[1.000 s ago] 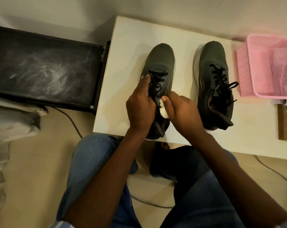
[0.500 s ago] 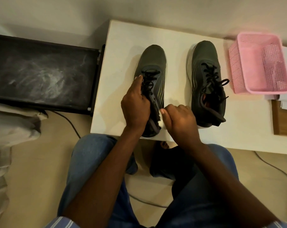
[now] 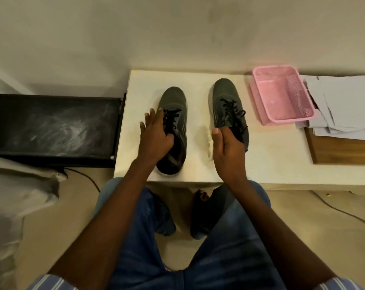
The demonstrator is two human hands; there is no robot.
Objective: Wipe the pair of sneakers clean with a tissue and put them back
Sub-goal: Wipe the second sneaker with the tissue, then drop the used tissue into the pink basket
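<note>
Resting on the left sneaker point(image 3: 174, 130), the left hand point(image 3: 156, 135) has its fingers point(image 3: 151, 116) spread apart. The right hand point(image 3: 227, 151), beside the right sneaker point(image 3: 227, 101), pinches a tissue point(image 3: 209, 143) above the tabletop point(image 3: 271, 155).

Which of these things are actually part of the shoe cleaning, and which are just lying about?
In use: left sneaker; right sneaker; tissue, held in the right hand; left hand, on the left sneaker.

Lying about: pink basket; papers; black case.

Single head view, looking steeply down over the table point(image 3: 198, 84)
</note>
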